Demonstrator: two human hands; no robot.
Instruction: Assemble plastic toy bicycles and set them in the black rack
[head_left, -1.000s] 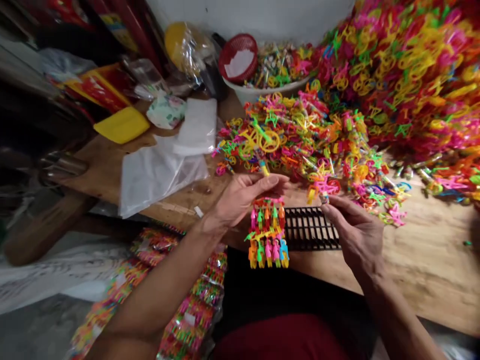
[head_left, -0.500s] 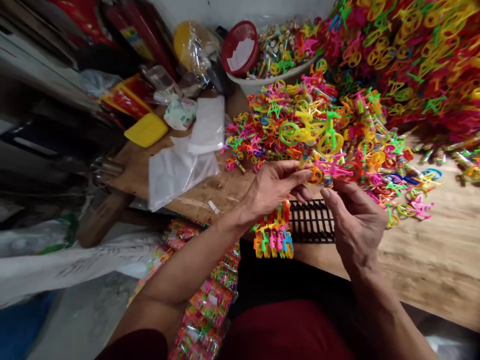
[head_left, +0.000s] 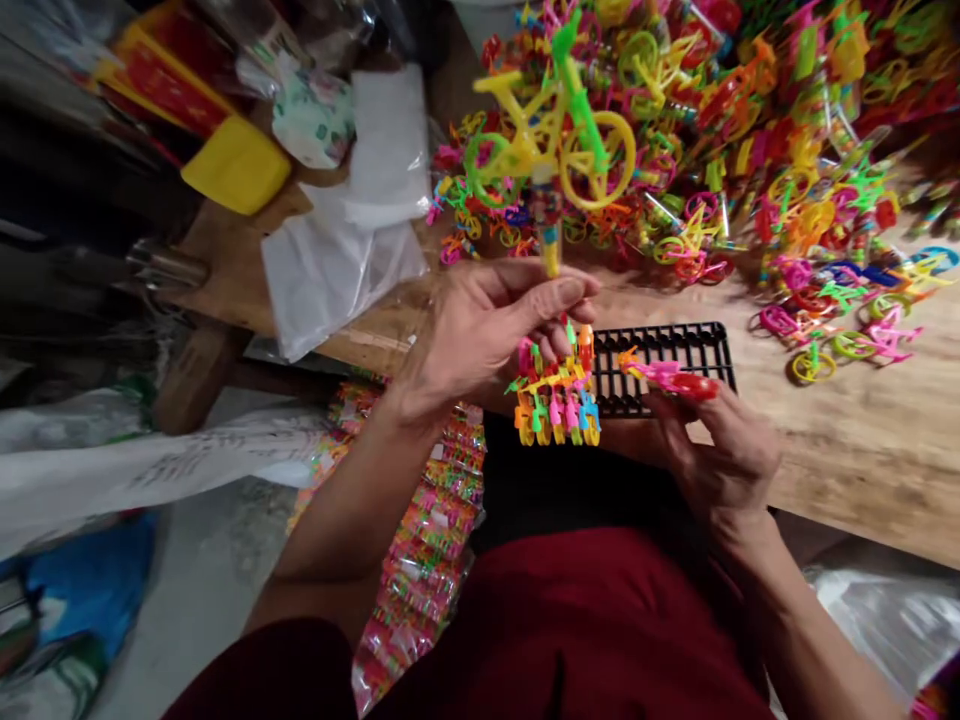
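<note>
My left hand point(head_left: 487, 325) is closed on the stick of a yellow and green toy bicycle point(head_left: 551, 140), which stands upright above my fingers. The same hand also keeps a bunch of coloured toy bicycles point(head_left: 555, 395) hanging below it. Just to the right, my right hand point(head_left: 720, 450) pinches a pink and red toy bicycle point(head_left: 667, 375) and holds it level over a black plastic rack point(head_left: 675, 350) at the table's near edge.
A big heap of coloured toy bicycles point(head_left: 750, 130) covers the back and right of the wooden table point(head_left: 862, 450). White plastic bags point(head_left: 330, 260) and a yellow lid point(head_left: 236, 165) lie at the left. Packed strips of toys point(head_left: 427, 540) hang by my left knee.
My left hand has raised the yellow and green bicycle clear of the heap. My right hand has come down and toward me with the pink bicycle, over the black rack. The view has tilted down.
</note>
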